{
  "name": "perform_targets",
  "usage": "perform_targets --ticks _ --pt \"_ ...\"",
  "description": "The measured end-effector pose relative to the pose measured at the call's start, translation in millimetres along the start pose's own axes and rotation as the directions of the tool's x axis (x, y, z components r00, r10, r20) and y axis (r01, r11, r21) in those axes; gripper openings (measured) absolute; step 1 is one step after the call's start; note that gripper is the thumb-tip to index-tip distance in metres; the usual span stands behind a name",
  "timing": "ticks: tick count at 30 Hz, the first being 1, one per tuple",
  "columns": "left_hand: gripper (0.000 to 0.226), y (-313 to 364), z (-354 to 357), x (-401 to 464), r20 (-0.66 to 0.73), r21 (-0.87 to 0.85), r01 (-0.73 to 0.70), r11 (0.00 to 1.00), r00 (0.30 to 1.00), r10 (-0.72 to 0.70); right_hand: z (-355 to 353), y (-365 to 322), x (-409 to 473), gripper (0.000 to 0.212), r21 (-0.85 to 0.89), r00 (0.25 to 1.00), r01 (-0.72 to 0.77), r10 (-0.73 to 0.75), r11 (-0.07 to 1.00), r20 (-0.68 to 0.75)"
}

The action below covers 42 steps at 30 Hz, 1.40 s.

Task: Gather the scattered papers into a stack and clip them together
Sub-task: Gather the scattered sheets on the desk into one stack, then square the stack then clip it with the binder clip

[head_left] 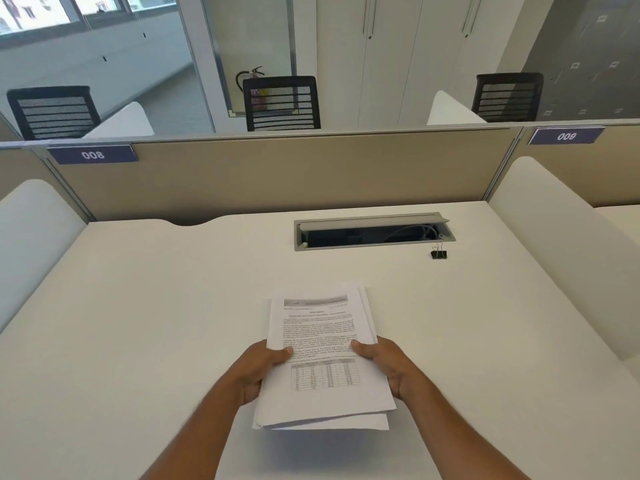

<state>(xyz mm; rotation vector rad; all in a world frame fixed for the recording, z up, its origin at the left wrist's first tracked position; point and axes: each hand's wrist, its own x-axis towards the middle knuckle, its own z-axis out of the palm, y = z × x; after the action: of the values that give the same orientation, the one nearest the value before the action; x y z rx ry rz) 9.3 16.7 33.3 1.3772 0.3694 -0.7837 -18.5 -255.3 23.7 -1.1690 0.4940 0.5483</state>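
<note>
An office cubicle: a beige partition with number tags runs across the back, mesh-backed chairs stand beyond it, and a pale table (138, 323) fills the near view.

At the left side of the sheets, the left hand (258, 370) grips the stack of papers (322, 358), its thumb lying on the top sheet and its fingers curled beneath the edge. The stack sits between the two hands, apparently lifted a little off the table near its front edge, judging by the shadow under it. Its long axis runs away from the person, toward the partition. The sheets are gathered but not square; several corners fan out at the near end and along the right side. At the right side, the right hand (386, 365) holds the stack in the same way, thumb on top and fingers wrapped under.

Further right and well beyond the stack lies the binder clip (438, 252), a small black one standing on the table just beside the right end of the open cable tray (374, 232). It lies forward and to the right of the papers, so the right hand is clearly the nearer one to it. My judgement: the sheets likely need tapping even first, then the left hand can keep the stack while the right reaches for the clip.
</note>
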Motion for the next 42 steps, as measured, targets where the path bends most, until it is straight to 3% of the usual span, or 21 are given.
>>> perform_targets --ticks 4,8,12,14,17,20,23,26,28,31,33,38,42 --pt "0.037 -12 7 3 -0.09 0.083 -0.048 0.995 0.994 0.055 8 4 6 0.046 -0.232 0.967 0.081 -0.133 0.969 -0.22" --pt "0.037 -20 12 3 -0.088 0.066 -0.024 0.998 0.996 0.03 15 9 2 0.064 -0.335 0.968 0.026 -0.108 0.942 -0.227" --pt "0.031 -20 6 4 -0.063 -0.068 0.012 0.998 0.998 -0.017 7 9 3 0.056 -0.32 0.967 0.002 -0.083 0.947 -0.24" --pt "0.03 -20 4 3 -0.071 -0.065 -0.004 0.998 0.997 -0.001 2 5 1 0.038 -0.262 0.979 0.007 -0.06 0.965 -0.197" --pt "0.032 -16 4 1 -0.067 0.012 -0.055 0.998 0.996 0.056 -1 -3 -1 0.029 -0.217 0.988 0.009 -0.042 0.976 -0.149" --pt "0.038 -2 6 -1 -0.105 0.15 -0.18 0.972 0.975 0.196 8 -18 -1 0.034 -0.29 0.975 0.113 -0.163 0.95 -0.154" --pt "0.041 16 11 -7 -0.161 0.267 -0.389 0.882 0.884 0.439 25 -40 -9 0.029 -0.437 0.906 0.286 -0.389 0.853 -0.166" --pt "0.043 34 18 -13 -0.276 0.361 -0.533 0.765 0.723 0.634 39 -59 -17 0.029 -0.439 0.793 0.495 -0.597 0.75 -0.125" --pt "0.046 44 22 -16 -0.282 0.355 -0.623 0.697 0.639 0.716 45 -66 -19 0.03 -0.399 0.724 0.578 -0.673 0.712 -0.153" --pt "0.051 48 26 -18 -0.301 0.37 -0.677 0.637 0.561 0.771 48 -67 -18 0.03 -0.36 0.685 0.625 -0.708 0.692 -0.173" --pt "0.05 45 27 -18 -0.332 0.383 -0.657 0.649 0.558 0.761 45 -59 -16 0.029 -0.356 0.696 0.62 -0.699 0.699 -0.162" --pt "0.055 26 33 -19 -0.368 0.301 -0.588 0.751 0.655 0.66 43 -44 -14 0.041 -0.355 0.742 0.581 -0.656 0.732 -0.139" --pt "0.053 27 42 -20 -0.398 0.276 -0.576 0.769 0.66 0.637 50 -42 -12 0.045 -0.331 0.74 0.586 -0.655 0.739 -0.152"
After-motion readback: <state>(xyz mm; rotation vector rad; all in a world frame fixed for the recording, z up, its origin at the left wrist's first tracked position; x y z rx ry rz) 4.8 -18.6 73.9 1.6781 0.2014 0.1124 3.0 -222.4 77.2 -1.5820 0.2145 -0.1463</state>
